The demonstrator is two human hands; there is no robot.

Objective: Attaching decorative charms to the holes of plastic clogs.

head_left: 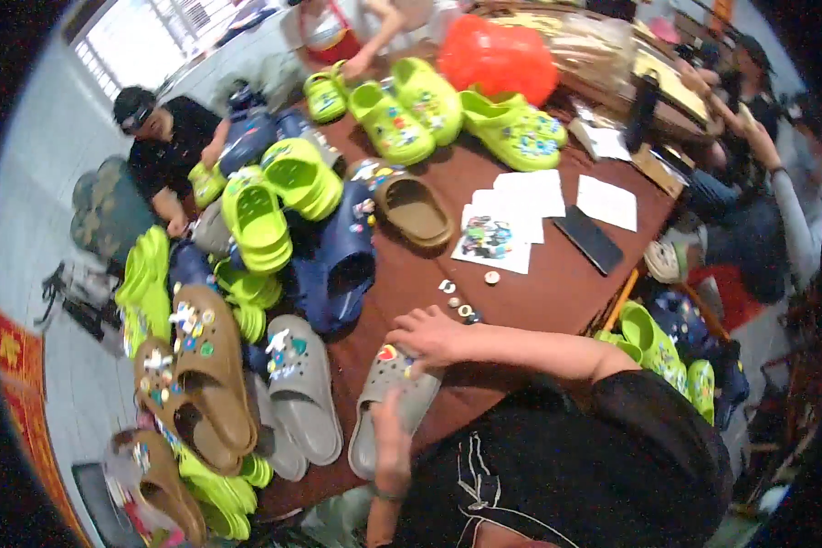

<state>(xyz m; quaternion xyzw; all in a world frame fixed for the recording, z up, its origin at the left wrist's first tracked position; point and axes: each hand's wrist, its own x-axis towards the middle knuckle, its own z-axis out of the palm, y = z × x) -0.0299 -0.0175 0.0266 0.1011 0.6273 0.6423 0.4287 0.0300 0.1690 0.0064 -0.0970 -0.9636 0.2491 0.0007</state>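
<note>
Desk: brown desk [557, 292] crowded with clogs, paper sheets, loose charms.
Grey clog: grey clog [395, 402] at near edge, toe toward the charms.
Hands: left hand [391, 447] grips its heel; right hand [429, 336] pinches at its toe.
Risk: clog overhangs the edge; a slip could drop it.
Room: bare desk only toward the middle.

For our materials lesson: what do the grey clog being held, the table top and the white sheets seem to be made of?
Grey clog, held by the left hand and right hand: probably moulded foam or rubber, matt, one thick seamless piece.
Table top: dark reddish-brown, faintly glossy, likely varnished wood or laminate; the picture cannot settle which.
White sheets: thin, flat, matt, likely paper.
</note>
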